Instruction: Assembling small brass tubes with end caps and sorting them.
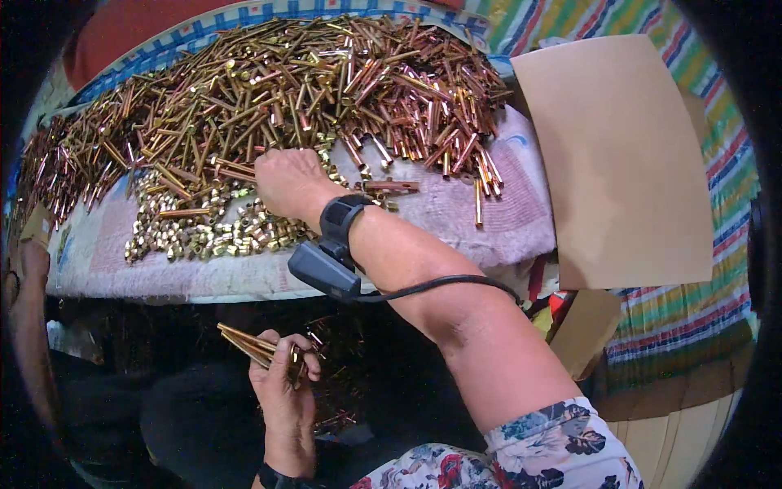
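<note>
While the left hand [283, 375] pinches slim metal tubes [246, 341], their long axes point up-left; the right hand [290, 181] hides its grip.

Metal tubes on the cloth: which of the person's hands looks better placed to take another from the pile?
Probably the right hand: it is at the edge of the pile, while the left hand is away from it, below, and holds several tubes.

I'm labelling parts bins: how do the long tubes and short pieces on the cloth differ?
The tubes are long and slim; the pieces are short and stubby. The tubes form a large, wide heap; the pieces lie in a smaller patch before it. The tubes vary from gold to coppery; the pieces look mostly pale gold. Both look shiny and metallic.
</note>
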A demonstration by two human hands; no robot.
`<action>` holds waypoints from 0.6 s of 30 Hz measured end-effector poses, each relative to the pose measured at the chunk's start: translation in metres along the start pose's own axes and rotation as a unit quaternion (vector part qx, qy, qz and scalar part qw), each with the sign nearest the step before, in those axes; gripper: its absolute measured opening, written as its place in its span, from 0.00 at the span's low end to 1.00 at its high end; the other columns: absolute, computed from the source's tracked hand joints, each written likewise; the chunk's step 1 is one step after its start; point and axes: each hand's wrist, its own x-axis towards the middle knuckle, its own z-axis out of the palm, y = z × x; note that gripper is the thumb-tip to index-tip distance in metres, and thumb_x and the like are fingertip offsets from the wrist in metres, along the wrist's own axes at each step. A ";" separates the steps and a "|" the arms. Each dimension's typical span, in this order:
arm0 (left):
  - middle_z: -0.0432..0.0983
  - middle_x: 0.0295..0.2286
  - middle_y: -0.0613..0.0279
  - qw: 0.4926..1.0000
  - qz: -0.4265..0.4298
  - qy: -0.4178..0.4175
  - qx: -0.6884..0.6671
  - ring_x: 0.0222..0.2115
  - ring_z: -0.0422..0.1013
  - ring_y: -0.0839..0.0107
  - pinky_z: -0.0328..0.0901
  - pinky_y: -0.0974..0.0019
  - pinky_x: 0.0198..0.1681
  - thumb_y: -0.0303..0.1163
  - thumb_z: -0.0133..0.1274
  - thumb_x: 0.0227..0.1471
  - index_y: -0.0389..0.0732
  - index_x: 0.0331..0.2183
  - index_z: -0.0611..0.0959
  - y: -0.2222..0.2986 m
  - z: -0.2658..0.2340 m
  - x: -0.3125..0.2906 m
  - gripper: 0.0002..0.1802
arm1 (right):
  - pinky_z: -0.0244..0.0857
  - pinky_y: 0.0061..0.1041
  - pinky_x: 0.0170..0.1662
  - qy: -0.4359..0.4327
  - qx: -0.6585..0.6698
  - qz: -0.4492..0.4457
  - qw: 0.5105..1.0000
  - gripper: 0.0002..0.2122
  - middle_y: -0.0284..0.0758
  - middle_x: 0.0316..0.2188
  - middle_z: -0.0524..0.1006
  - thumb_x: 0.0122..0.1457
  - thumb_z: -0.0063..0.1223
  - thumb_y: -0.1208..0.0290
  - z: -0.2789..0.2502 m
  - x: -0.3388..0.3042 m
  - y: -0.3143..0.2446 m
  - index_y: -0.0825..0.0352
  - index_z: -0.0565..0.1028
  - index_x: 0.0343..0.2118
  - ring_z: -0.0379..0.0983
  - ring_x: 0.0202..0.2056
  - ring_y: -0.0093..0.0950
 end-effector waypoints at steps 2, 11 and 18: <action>0.71 0.23 0.56 1.000 -0.006 -0.004 0.010 0.16 0.67 0.72 0.60 0.75 0.16 0.28 0.48 0.51 0.41 0.32 0.66 0.001 0.000 -0.002 0.08 | 0.65 0.40 0.35 0.040 0.027 0.002 0.999 0.10 0.43 0.29 0.76 0.43 0.48 0.73 0.008 0.000 -0.004 0.69 0.73 0.31 0.73 0.33 0.41; 0.72 0.25 0.54 0.998 -0.057 -0.001 0.001 0.18 0.68 0.71 0.62 0.75 0.18 0.25 0.47 0.50 0.40 0.31 0.67 0.001 0.005 -0.010 0.06 | 0.67 0.35 0.35 -0.059 -0.037 0.062 0.996 0.09 0.42 0.29 0.76 0.44 0.51 0.68 -0.011 0.002 -0.006 0.67 0.76 0.27 0.74 0.32 0.39; 0.72 0.25 0.57 1.000 -0.028 0.005 0.012 0.18 0.68 0.74 0.62 0.76 0.17 0.27 0.48 0.50 0.41 0.30 0.68 0.002 -0.001 -0.005 0.05 | 0.61 0.16 0.25 0.296 0.339 0.032 0.892 0.05 0.30 0.22 0.75 0.51 0.51 0.74 -0.069 -0.041 0.034 0.70 0.75 0.27 0.70 0.23 0.18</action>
